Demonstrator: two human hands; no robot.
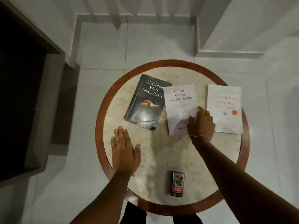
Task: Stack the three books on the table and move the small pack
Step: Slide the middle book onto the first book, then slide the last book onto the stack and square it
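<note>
Three books lie on a round table (161, 159). A black book (146, 102) is at the left, tilted. A white book (178, 104) in the middle overlaps the black book's right corner. Another white book with red lettering (224, 109) lies apart at the right. My right hand (201, 122) grips the middle white book at its lower right edge, thumb on the cover. My left hand (124, 149) is flat, fingers together, over the table's left side, holding nothing. A small pack (177, 183) lies near the table's front edge.
The table has a brown wooden rim (99, 126) and stands on a pale tiled floor. A dark wooden door frame (32, 78) is at the left. White steps (234, 38) rise at the back right.
</note>
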